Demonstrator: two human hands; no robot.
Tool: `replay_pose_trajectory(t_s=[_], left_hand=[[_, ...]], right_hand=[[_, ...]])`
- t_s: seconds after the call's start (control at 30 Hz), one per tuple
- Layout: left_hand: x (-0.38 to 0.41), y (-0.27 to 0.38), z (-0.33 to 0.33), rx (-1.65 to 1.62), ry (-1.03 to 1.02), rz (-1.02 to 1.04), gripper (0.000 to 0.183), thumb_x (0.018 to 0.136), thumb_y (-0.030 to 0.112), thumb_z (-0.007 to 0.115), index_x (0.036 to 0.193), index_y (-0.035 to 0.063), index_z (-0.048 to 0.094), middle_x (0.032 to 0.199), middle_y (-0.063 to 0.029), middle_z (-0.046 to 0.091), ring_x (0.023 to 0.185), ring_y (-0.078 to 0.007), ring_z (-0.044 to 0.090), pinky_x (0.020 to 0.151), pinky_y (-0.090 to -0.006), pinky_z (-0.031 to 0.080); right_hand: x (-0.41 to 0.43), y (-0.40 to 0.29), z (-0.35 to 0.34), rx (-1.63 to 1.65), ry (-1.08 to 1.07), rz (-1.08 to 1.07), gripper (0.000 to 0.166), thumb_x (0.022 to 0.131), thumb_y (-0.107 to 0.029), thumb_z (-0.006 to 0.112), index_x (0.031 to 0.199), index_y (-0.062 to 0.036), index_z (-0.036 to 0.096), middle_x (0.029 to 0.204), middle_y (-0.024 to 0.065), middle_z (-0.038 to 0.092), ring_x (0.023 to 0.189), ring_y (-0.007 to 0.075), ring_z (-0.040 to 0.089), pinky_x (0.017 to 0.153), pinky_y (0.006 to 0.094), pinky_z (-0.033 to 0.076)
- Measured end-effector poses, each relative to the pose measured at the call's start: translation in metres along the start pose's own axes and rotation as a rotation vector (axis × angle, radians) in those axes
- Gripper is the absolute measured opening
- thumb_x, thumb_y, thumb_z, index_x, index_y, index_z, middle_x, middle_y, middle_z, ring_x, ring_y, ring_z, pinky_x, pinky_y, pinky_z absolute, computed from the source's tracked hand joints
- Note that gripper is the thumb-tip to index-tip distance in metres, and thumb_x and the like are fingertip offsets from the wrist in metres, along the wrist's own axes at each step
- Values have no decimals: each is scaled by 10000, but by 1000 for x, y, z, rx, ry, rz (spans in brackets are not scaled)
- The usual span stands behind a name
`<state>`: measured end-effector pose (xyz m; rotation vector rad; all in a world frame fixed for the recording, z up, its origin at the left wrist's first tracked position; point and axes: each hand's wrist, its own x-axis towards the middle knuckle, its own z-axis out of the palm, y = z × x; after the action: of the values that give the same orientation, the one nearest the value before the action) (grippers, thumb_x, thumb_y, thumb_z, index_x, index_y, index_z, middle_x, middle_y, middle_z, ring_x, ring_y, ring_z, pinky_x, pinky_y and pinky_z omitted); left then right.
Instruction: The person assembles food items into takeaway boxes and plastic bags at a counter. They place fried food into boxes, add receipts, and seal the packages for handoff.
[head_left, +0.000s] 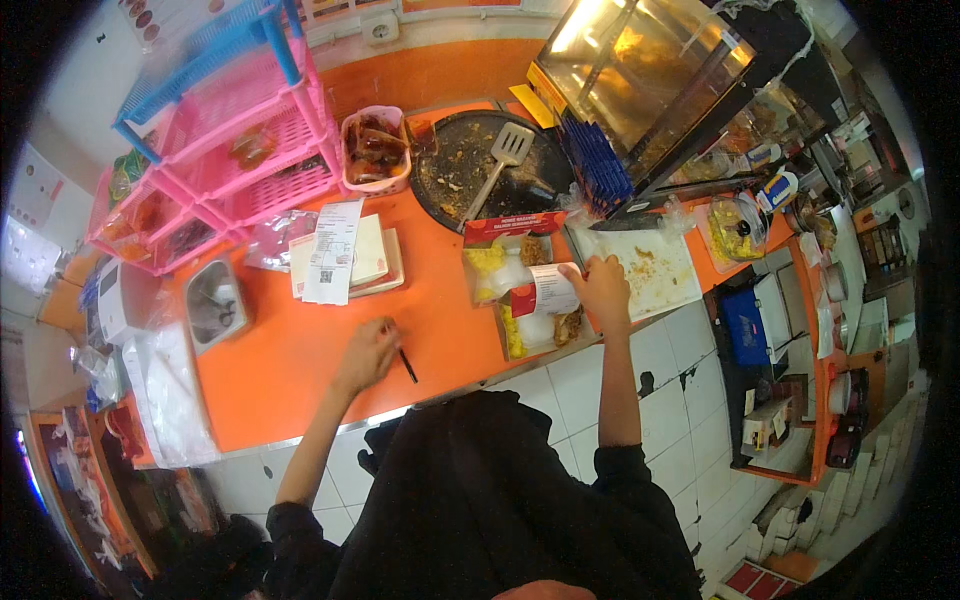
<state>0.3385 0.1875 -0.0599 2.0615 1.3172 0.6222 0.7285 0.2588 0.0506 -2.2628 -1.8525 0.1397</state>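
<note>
My left hand (367, 356) is over the orange counter with its fingers curled around a black pen (408, 367), whose end sticks out below them. To the right are two open cardboard meal boxes, a far one (469, 283) and a near one (504, 341). Each holds yellow shredded food, a white wrapped portion and a fried piece. A printed paper slip (555, 289) lies against the red lid flap (523, 300) of the near box. My right hand (606, 292) pinches the slip's right edge, thumb on top.
Behind the boxes, a metal slotted turner (487, 176) rests on a round black tray (450, 180). A receipt (330, 255) covers stacked flat boxes (386, 262). Around them stand a pink rack (247, 150), a basket of dark sauce bags (375, 184), a steel container (215, 307) and a lit display case (637, 67).
</note>
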Motion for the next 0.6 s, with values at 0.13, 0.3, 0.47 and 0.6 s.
replay_pose_trajectory(t_s=[0.13, 0.3, 0.47, 0.6], left_hand=[[-36, 4, 21, 579, 14, 140, 365, 875, 251, 491, 1222, 138, 518, 1297, -180, 431, 1117, -363, 438, 936, -447, 353], [-64, -15, -9, 753, 18, -28, 394, 855, 248, 504, 1227, 120, 512, 1306, -192, 431, 1102, -356, 475, 900, -445, 398], [-95, -30, -30, 688, 125, -205, 355, 841, 214, 524, 1173, 89, 544, 1214, -201, 499, 1028, -350, 530, 841, -432, 448], [-103, -49, -30, 250, 359, -235, 243, 885, 164, 495, 1073, 45, 594, 1173, -175, 533, 981, -335, 565, 817, -407, 462]], right_hand=[[3, -26, -16, 26, -64, -51, 431, 745, -384, 702, 955, -15, 627, 1026, 146, 520, 1003, 311, 495, 828, 456, 404], [0, -64, -5, 1199, -388, -211, 288, 827, -150, 646, 1051, 11, 562, 1008, 90, 601, 931, 144, 566, 787, 290, 457], [-11, -141, -27, 1418, -520, -365, 326, 871, -73, 556, 1172, 26, 476, 1057, 94, 596, 973, 137, 555, 861, 276, 433], [-22, -203, -29, 1503, -658, -437, 339, 869, -65, 554, 1183, 25, 464, 1083, 90, 581, 974, 141, 554, 871, 278, 429]])
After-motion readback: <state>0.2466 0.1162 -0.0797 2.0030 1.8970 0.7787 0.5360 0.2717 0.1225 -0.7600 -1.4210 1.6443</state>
